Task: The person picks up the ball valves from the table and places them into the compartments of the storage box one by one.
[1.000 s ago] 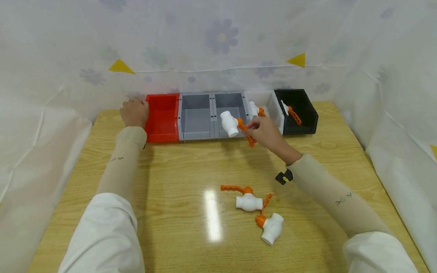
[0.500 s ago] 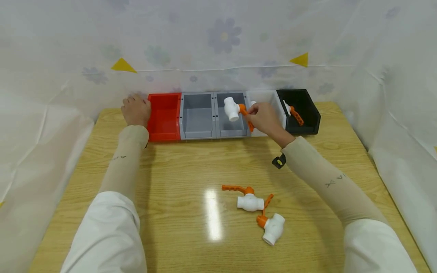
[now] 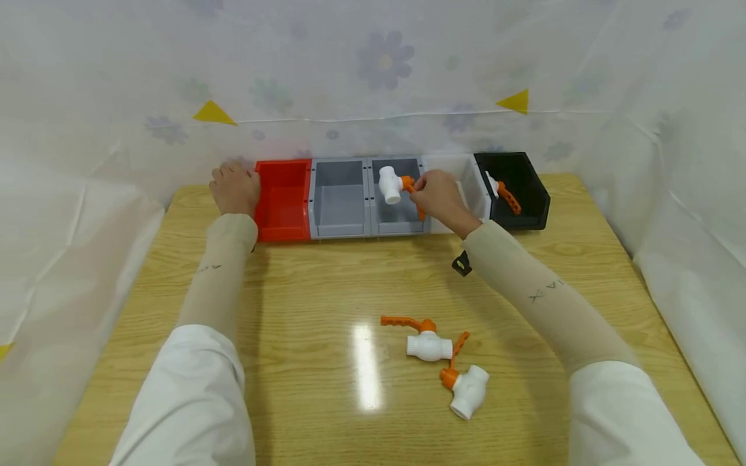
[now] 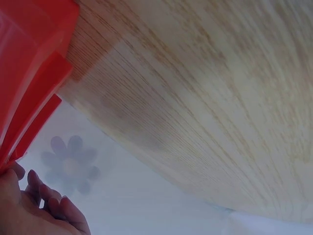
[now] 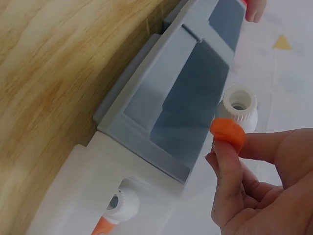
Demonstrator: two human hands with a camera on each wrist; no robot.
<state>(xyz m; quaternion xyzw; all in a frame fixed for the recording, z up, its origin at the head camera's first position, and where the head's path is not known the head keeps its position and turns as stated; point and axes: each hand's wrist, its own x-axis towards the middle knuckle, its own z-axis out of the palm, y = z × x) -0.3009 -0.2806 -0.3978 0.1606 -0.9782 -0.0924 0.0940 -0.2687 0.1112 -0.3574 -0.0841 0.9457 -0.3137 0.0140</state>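
Observation:
My right hand (image 3: 440, 197) pinches the orange handle of a white ball valve (image 3: 390, 185) between thumb and fingers. This valve hangs over the right grey bin (image 3: 398, 228); in the right wrist view, the handle's orange end (image 5: 228, 133) shows between the fingertips. At the far left, my left hand (image 3: 235, 188) holds the left rim of the red bin (image 3: 283, 233), its other fingers loosely curled in the left wrist view. Two more ball valves lie on the table, one (image 3: 429, 346) behind the other (image 3: 469, 391).
The bins stand in a row at the table's back: red, left grey (image 3: 340, 230), right grey, white (image 3: 479, 188) and black (image 3: 539, 210). A valve (image 3: 508, 195) lies in the black bin. Another valve (image 5: 122, 205) is in the white bin. A patterned sheet (image 3: 326, 71) hangs behind.
My right hand has raised the ball valve from the bins' front edge and carried it back over the right grey bin. My left hand has stayed at the red bin.

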